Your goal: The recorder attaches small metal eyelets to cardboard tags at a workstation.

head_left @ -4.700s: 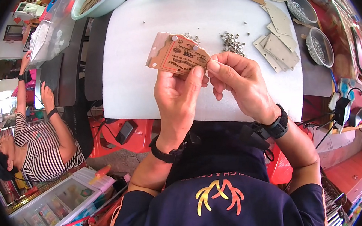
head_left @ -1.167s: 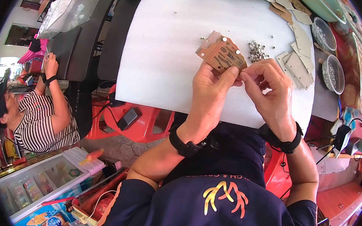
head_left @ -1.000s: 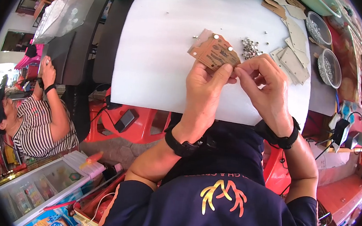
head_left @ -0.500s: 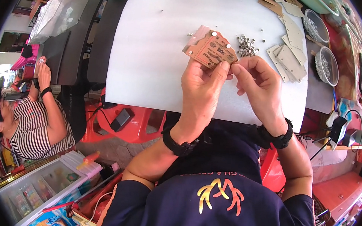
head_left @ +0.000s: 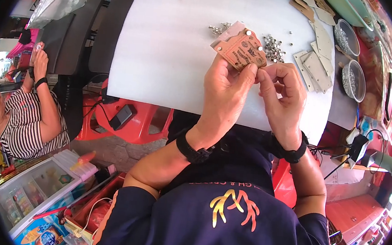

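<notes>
My left hand [head_left: 227, 85] is closed on a brown printed card [head_left: 244, 49], thumb along its lower edge. The card has a shaped outline, white round studs near several corners and a clear plastic strip along its left side. At its lower right corner, the thumb and fingers of my right hand [head_left: 284, 95] are pinched together; whatever they hold is hidden. Just beyond the card lies a pile of small silver metal caps [head_left: 273, 50]. A smaller cluster of metal pieces [head_left: 218, 29] lies by the card's left side.
A white foam sheet [head_left: 165, 50] covers the table. Beige card pieces [head_left: 315, 70] overlap along its right side, beside two clear tubs of small metal parts, one nearer [head_left: 359, 88] and one farther [head_left: 346, 35]. A green basin [head_left: 361, 13] stands far right. At left sits a person in a striped shirt [head_left: 33, 122].
The whole view has shifted a little. Both hands keep the card between them, the right fingers still pinched at its lower right corner. More of the metal cluster at the card's left shows.
</notes>
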Demonstrator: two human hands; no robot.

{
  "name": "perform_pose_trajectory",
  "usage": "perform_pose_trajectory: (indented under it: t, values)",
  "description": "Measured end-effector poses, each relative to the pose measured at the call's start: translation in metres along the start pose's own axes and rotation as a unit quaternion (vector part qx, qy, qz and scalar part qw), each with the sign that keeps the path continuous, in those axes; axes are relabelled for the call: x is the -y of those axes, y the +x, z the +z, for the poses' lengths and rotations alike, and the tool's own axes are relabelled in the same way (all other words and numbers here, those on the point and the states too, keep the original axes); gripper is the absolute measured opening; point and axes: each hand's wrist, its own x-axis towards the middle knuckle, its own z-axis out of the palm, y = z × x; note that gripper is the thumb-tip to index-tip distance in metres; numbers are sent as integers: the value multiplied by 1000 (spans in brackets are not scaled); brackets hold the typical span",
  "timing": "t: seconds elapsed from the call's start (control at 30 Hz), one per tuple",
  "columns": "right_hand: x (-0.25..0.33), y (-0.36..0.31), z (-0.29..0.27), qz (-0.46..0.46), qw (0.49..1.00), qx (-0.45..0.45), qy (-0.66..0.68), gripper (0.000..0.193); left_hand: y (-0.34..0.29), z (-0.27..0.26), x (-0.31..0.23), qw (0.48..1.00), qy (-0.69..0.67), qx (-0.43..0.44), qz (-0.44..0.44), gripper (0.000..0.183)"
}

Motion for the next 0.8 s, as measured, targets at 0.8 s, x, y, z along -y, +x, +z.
perform_pose_trajectory:
  t: [0.8]
  values:
    - [8,13,-22,-17,998,62,0,9,-4,-2,-18,996,64,58,-34,26]
